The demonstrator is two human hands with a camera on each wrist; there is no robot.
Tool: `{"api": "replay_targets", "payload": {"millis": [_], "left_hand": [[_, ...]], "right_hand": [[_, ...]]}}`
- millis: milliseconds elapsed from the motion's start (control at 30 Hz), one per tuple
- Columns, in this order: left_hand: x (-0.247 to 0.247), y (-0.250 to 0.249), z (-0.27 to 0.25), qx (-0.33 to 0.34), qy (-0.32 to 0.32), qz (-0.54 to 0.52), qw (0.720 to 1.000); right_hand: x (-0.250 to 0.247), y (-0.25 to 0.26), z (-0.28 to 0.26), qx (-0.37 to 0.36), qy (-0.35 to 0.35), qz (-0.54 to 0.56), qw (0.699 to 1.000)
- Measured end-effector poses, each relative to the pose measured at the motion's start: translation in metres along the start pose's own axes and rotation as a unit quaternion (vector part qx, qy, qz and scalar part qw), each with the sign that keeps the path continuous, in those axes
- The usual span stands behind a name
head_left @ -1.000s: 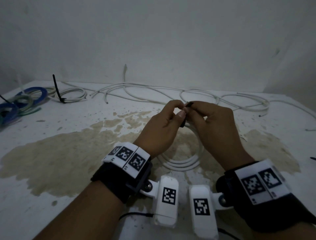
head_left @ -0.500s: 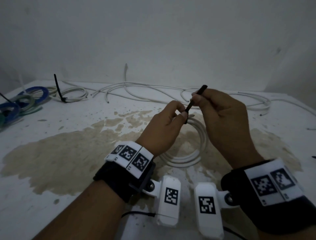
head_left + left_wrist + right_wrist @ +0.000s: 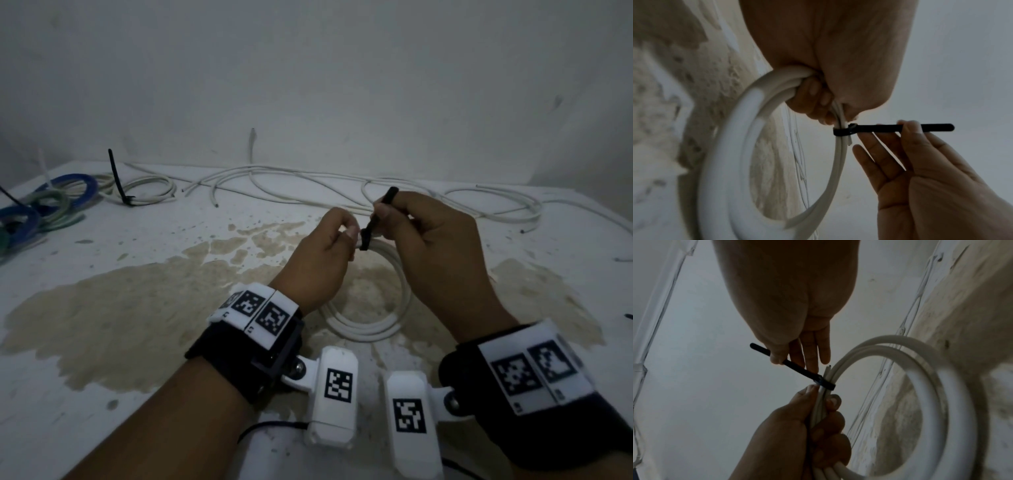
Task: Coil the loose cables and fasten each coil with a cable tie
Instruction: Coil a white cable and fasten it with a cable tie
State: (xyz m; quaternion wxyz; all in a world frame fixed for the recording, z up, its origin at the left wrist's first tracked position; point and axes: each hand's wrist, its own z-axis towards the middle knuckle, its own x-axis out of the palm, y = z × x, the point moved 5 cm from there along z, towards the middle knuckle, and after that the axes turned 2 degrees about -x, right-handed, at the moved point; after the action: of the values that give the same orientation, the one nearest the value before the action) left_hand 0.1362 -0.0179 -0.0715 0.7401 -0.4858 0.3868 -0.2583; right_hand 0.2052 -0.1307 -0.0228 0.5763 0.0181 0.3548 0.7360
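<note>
A white cable coil (image 3: 387,322) hangs from my left hand (image 3: 329,246), whose fingers grip the bundled strands (image 3: 818,91) just beside the tie. A black cable tie (image 3: 844,130) is looped snug round the strands (image 3: 823,382). My right hand (image 3: 428,236) pinches the tie's free tail (image 3: 383,205) between thumb and forefinger (image 3: 908,128), its other fingers straight. The tail sticks up and to the right of the coil (image 3: 920,369). The coil's lower arc rests on or just above the stained table (image 3: 137,308).
Loose white cables (image 3: 308,178) sprawl along the table's back edge to the right. At the back left lie a tied white coil with a black tie (image 3: 137,192) and blue and green coils (image 3: 44,209). A white wall stands behind.
My right hand has drawn the tie's tail up and to the right, so more tail shows above its fingers. The loop has closed on the strands; my left hand stays on the coil.
</note>
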Motion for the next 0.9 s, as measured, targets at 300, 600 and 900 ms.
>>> {"api": "replay_targets", "payload": {"millis": [300, 600, 900], "left_hand": [[0.008, -0.013, -0.004, 0.032, 0.015, 0.1, 0.994], [0.013, -0.007, -0.005, -0.006, 0.04, 0.004, 0.999], [-0.015, 0.01, 0.0, -0.114, -0.13, -0.252, 0.952]], "right_hand": [[-0.011, 0.008, 0.003, -0.069, -0.039, -0.052, 0.995], [-0.014, -0.004, 0.006, 0.09, -0.005, 0.062, 0.994], [-0.001, -0.044, -0.016, 0.334, 0.163, 0.025, 0.928]]}}
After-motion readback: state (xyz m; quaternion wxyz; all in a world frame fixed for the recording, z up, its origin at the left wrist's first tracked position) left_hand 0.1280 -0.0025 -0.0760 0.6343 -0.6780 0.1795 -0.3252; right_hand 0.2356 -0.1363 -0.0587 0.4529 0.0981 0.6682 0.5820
